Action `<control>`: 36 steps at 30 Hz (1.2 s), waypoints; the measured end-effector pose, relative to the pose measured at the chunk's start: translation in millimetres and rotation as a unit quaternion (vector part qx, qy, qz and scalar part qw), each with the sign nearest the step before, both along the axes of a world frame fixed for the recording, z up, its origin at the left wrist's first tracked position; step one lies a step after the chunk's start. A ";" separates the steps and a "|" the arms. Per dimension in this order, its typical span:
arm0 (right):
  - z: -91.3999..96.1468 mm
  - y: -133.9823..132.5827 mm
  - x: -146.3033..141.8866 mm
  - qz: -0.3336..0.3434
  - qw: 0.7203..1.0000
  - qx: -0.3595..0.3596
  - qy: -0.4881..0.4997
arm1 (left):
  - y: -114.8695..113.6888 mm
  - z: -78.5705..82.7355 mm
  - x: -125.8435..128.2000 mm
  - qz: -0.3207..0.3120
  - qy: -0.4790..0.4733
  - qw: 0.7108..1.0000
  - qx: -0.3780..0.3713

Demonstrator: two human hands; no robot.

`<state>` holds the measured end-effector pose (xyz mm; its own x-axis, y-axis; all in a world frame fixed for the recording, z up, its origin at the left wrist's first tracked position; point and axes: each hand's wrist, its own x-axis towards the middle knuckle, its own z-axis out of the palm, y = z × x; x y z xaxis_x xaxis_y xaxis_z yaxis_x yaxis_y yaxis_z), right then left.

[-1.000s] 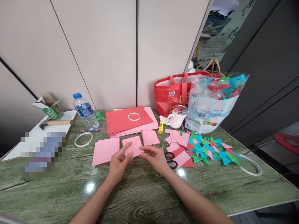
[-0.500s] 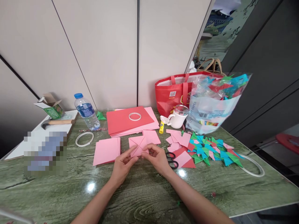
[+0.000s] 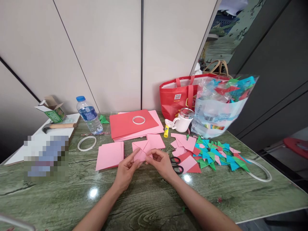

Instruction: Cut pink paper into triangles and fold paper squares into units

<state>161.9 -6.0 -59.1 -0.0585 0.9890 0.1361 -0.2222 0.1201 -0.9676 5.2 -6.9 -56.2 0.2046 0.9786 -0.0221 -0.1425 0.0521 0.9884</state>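
Note:
Between my two hands is a square of pink paper (image 3: 143,146) with crossing diagonal creases. My left hand (image 3: 127,168) pinches its lower left edge between thumb and fingers. At the lower right corner, my right hand (image 3: 160,163) grips the same sheet, fingers bent and thumb tip pressed in. A stack of pink paper squares (image 3: 109,156) lies just left of my left hand. Behind the held sheet lie more pink squares (image 3: 156,141). Black-handled scissors (image 3: 177,165) rest right beside my right hand, their blades hidden under paper scraps.
Pink offcuts (image 3: 184,142) and a heap of folded blue, green and red pieces (image 3: 216,153) spread to the right. Red sheets (image 3: 130,123), a glue stick (image 3: 166,131), a white mug (image 3: 183,122) and bags (image 3: 214,115) stand behind. A water bottle (image 3: 89,115) and tape roll (image 3: 87,143) are left.
My left thumb and fingers have shifted very slightly on the pink paper. Otherwise the hands and the things on the table are as before.

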 end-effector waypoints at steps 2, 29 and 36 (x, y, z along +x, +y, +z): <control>0.0 0.0 0.4 0.008 1.000 0.003 -0.009 | 0.1 0.5 -1.1 0.004 0.011 1.000 0.007; -0.1 3.0 4.0 0.036 0.994 -0.080 0.058 | 2.6 1.9 0.4 0.073 -0.049 0.995 -0.056; 2.7 2.8 10.3 0.004 0.997 -0.022 -0.079 | 8.0 1.6 -7.9 0.083 0.038 0.996 0.002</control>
<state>172.2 -3.1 -56.5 -0.0838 0.9932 0.0804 -0.0673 0.0748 -0.9949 -2.7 1.2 -54.6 0.0372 0.9989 -0.0281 -0.0727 0.0307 0.9969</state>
